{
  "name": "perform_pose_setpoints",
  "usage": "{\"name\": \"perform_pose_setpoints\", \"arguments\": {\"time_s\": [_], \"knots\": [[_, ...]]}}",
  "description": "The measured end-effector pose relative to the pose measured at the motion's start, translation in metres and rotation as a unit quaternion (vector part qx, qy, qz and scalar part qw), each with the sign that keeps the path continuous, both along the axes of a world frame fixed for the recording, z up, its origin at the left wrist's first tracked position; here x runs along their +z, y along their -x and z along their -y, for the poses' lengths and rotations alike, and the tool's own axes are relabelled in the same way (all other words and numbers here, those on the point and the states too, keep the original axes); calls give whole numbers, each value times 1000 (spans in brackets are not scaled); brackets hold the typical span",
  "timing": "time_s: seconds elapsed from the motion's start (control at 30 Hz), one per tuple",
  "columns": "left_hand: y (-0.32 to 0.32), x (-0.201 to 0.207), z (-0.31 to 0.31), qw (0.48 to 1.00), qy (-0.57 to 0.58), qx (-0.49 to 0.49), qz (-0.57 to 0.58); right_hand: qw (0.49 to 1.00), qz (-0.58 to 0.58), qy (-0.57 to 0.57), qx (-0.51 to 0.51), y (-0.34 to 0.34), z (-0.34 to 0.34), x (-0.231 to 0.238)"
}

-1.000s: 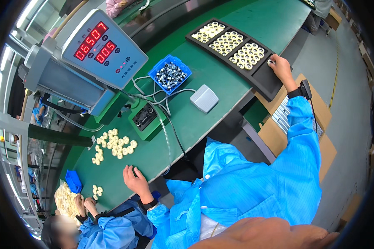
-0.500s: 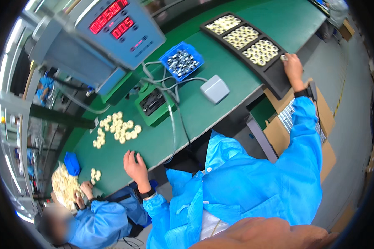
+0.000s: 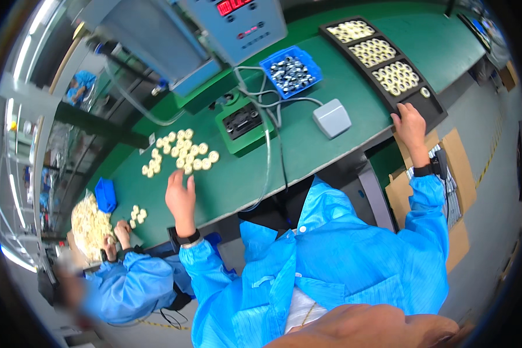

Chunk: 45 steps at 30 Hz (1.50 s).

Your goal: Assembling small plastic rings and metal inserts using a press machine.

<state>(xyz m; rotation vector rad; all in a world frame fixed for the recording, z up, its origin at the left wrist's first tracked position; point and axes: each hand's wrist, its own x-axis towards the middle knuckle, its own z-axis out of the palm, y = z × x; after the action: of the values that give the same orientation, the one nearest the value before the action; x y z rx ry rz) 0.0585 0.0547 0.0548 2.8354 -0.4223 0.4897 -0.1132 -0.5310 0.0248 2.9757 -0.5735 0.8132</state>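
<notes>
My left hand (image 3: 181, 196) lies flat on the green table (image 3: 238, 180) with fingers apart, just below a loose cluster of small cream rings (image 3: 181, 152); it holds nothing. My right hand (image 3: 409, 123) rests on the near edge of a long black tray (image 3: 385, 64), which carries three round piles of cream rings. One single ring (image 3: 425, 92) sits in the tray just above that hand. Whether the right fingers grip the tray edge is unclear. Both my arms wear blue sleeves.
A grey machine with a red display (image 3: 238, 23) stands at the back, wired to a green fixture (image 3: 243, 123), a grey pedal box (image 3: 332, 118) and a blue bin of metal parts (image 3: 290, 72). At left, another person in blue (image 3: 130, 281) handles cream rings (image 3: 90, 223). Cardboard boxes (image 3: 452, 174) lie right.
My left hand has moved up the table to the cream rings. My right hand stays at the tray's edge. The view has shifted, so the machine sits higher in the picture.
</notes>
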Motion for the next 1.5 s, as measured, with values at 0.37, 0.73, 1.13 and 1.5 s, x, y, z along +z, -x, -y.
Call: {"name": "perform_pose_setpoints", "arguments": {"time_s": [0.37,0.73,1.13,1.5], "knots": [[-33,-21,15,998,28,22,-60,997,-22,69,0,12,38,-30],[-28,-53,12,997,60,13,41,978,79,-29,189,-34,-62,0],[-3,-47,13,978,166,-3,129,951,86,-98,280,-64,-101,-23],[27,-34,25,974,208,1,92,951,108,-112,266,-52,-103,-30]]}}
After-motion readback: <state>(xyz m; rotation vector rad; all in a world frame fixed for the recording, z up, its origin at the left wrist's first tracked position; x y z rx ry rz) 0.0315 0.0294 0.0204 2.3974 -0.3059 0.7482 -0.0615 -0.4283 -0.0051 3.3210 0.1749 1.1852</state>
